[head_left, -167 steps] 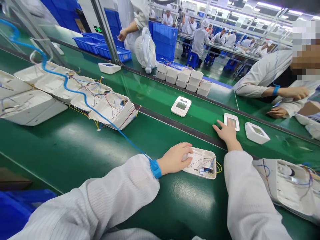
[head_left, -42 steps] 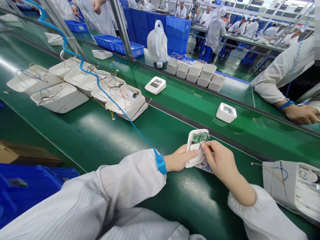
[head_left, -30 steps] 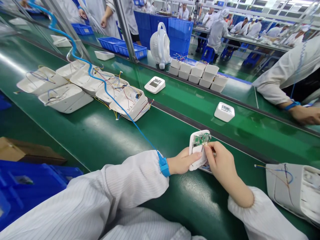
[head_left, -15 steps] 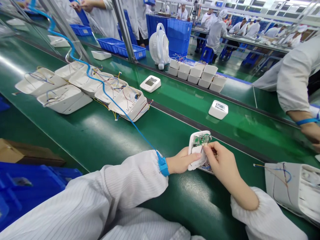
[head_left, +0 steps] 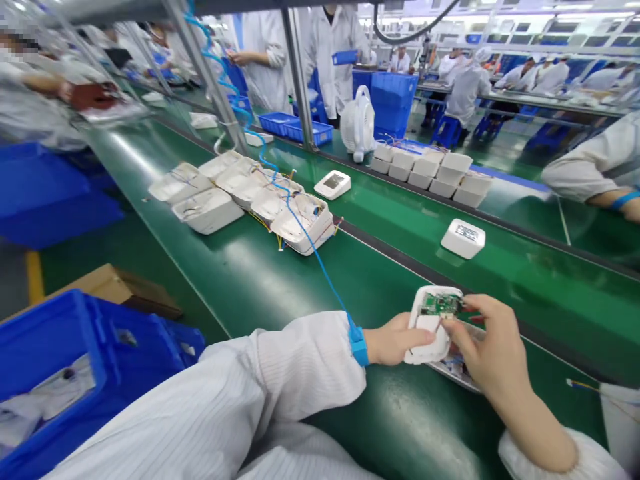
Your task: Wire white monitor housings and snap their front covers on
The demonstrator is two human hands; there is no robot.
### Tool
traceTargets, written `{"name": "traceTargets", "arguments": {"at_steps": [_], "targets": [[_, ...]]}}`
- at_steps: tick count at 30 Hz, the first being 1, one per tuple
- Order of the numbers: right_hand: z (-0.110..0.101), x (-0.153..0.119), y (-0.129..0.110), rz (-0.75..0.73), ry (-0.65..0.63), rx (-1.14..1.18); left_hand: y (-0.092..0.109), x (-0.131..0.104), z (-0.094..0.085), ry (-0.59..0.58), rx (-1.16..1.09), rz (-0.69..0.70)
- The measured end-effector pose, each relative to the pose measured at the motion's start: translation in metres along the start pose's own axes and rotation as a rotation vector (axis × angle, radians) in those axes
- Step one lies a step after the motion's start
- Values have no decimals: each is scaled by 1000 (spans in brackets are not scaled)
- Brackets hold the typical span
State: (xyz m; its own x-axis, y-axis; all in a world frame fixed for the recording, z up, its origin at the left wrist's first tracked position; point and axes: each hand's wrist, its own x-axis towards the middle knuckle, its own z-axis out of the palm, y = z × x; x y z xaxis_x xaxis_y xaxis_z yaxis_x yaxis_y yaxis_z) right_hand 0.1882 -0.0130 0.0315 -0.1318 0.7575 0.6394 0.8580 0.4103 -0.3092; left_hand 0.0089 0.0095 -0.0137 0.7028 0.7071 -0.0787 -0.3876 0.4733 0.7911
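Observation:
My left hand [head_left: 397, 340] grips a white plastic housing half [head_left: 425, 343] by its left side, thumb across the front. A green circuit board [head_left: 440, 305] sits in the upper part of that piece. At its right edge is my right hand [head_left: 495, 347], thumb beside a small pale connector and index finger at the board's corner. A bit of red shows between those fingers; exactly what they pinch is unclear. Below, partly hidden by both hands, a part with wiring inside [head_left: 455, 365] rests on the green worktop [head_left: 390, 413]. A blue wrist strap [head_left: 357, 343] circles my left wrist.
Several white shells with loose wires [head_left: 300, 223] stand to the left, crossed by a blue coiled cord [head_left: 320, 263]. Two white display units [head_left: 463, 239] lie on the green belt. Beyond are a white fan [head_left: 357, 123] and stacked pale shells [head_left: 430, 170]. A blue crate [head_left: 95, 373] stands lower left.
The view has swung left and up, so everything appears farther right and lower. My right index finger has moved from the connector toward the board's corner, apart from the thumb. My left hand keeps its hold.

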Motion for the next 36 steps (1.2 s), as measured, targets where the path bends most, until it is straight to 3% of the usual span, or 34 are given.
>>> {"name": "traceTargets", "arguments": {"at_steps": [3, 6, 14, 21, 26, 31, 36], "targets": [[0, 3, 11, -44, -101, 130, -3, 0, -2, -13, -16, -31], [-4, 2, 16, -26, -210, 88, -7, 1, -6, -34, -25, -64], [-3, -8, 21, -70, -172, -94, -16, 7, -12, 12, -65, -109], [-8, -2, 18, -101, -158, -62, -16, 8, -14, -2, -101, -82], [-10, 4, 4, -57, -107, -14, -5, -1, -7, 16, -117, -56], [-11, 9, -2, -109, -133, 15, 11, -8, 1, -61, -109, -31], [-16, 10, -4, -158, -148, 39, 14, -10, 7, -103, -131, -23]]}}
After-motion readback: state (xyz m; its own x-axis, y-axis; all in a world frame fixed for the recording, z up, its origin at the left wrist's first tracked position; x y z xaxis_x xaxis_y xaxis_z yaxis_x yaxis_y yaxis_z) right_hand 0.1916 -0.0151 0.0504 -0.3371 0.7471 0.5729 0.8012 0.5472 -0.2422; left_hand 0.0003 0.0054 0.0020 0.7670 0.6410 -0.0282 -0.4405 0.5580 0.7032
